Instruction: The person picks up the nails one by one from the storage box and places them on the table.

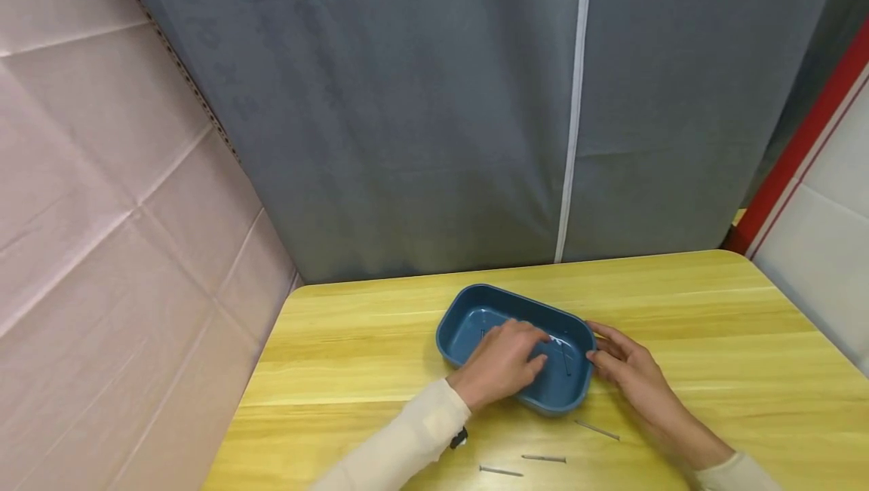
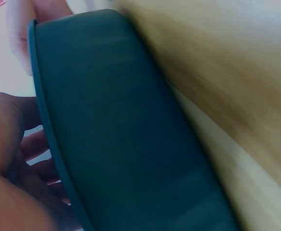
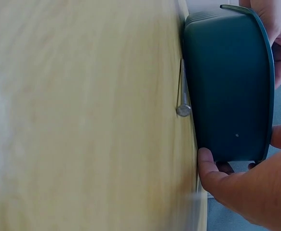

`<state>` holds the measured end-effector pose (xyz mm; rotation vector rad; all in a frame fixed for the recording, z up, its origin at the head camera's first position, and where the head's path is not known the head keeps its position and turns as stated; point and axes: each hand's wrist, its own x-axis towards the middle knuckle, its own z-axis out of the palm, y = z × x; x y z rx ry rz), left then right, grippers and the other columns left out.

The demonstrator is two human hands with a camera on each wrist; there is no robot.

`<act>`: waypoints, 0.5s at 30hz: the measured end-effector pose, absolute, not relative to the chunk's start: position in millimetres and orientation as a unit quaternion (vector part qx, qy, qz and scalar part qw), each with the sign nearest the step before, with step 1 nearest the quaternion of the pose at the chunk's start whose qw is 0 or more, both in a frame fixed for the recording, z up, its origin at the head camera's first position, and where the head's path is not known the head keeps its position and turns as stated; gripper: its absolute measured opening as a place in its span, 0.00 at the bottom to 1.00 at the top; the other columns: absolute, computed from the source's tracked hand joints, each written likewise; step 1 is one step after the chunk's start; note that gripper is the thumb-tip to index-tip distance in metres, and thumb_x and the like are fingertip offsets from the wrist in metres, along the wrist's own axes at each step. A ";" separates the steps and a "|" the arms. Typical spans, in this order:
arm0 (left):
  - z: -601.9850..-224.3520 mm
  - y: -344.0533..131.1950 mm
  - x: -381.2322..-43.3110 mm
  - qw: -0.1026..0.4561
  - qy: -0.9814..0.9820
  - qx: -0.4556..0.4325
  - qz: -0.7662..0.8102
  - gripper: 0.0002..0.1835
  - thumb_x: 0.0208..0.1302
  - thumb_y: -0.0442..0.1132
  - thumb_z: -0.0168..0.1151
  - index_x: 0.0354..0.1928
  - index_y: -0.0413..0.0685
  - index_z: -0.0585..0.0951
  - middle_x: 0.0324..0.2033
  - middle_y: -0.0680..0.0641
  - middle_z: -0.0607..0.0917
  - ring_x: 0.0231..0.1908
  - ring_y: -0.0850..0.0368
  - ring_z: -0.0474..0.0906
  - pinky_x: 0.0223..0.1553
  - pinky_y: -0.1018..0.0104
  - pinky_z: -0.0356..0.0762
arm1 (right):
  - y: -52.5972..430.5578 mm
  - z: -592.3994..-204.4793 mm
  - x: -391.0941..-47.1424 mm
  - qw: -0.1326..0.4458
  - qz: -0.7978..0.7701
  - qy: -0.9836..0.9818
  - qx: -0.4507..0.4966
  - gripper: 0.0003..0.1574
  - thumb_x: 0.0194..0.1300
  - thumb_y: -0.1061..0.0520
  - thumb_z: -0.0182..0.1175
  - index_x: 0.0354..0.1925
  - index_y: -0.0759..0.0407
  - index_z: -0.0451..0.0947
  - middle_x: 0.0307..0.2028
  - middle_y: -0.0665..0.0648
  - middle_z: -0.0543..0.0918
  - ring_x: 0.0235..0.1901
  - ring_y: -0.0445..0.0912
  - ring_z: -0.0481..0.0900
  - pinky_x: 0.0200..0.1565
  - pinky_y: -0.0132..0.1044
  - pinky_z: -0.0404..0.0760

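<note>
A dark blue rectangular plastic tray (image 1: 468, 296) stands on the table. My left hand (image 1: 498, 366) reaches over its near side into it; thumb and index finger are apart with nothing seen between them, and the other fingers are partly hidden. In the left wrist view those fingers (image 2: 34, 144) show behind the tray's rim (image 2: 46, 110). At the right end, my right hand (image 1: 634, 378) grips the tray's rim and end wall, as the right wrist view also shows of this hand (image 3: 251, 187). A dark nail (image 1: 566, 360) lies inside the tray near its right end.
Three nails lie on the wooden table in front of the tray: one nail (image 1: 597, 430) close to it, another nail (image 1: 543, 458) and a third nail (image 1: 501, 471) nearer me. A grey curtain (image 1: 421, 114) hangs behind the table; a pale cloth wall (image 1: 136, 250) stands left.
</note>
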<state>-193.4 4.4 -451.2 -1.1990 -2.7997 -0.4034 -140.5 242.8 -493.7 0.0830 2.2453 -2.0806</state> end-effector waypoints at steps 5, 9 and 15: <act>-452.6 10.3 -198.1 0.043 -0.902 -0.424 -0.069 0.16 0.79 0.46 0.69 0.63 0.53 0.90 0.58 0.54 0.90 0.55 0.59 0.85 0.57 0.68 0.84 | 244.2 -493.3 -139.9 0.036 -0.677 0.735 0.025 0.38 0.82 0.64 0.58 0.83 0.71 0.60 0.67 0.71 0.80 0.50 0.36 0.84 0.49 0.33 0.88; -453.9 17.1 -201.6 0.053 -0.889 -0.454 -0.025 0.16 0.78 0.47 0.70 0.62 0.56 0.90 0.54 0.55 0.91 0.48 0.60 0.84 0.50 0.68 0.85 | 244.5 -492.9 -139.7 0.035 -0.677 0.734 0.028 0.38 0.82 0.64 0.58 0.82 0.72 0.60 0.67 0.70 0.80 0.50 0.36 0.84 0.48 0.32 0.88; -455.1 26.3 -207.9 0.047 -0.881 -0.471 -0.004 0.15 0.77 0.46 0.72 0.61 0.60 0.91 0.49 0.56 0.91 0.43 0.61 0.82 0.44 0.69 0.83 | 243.1 -492.9 -139.8 0.034 -0.678 0.733 0.026 0.39 0.82 0.63 0.58 0.83 0.71 0.60 0.67 0.71 0.80 0.50 0.35 0.84 0.49 0.32 0.88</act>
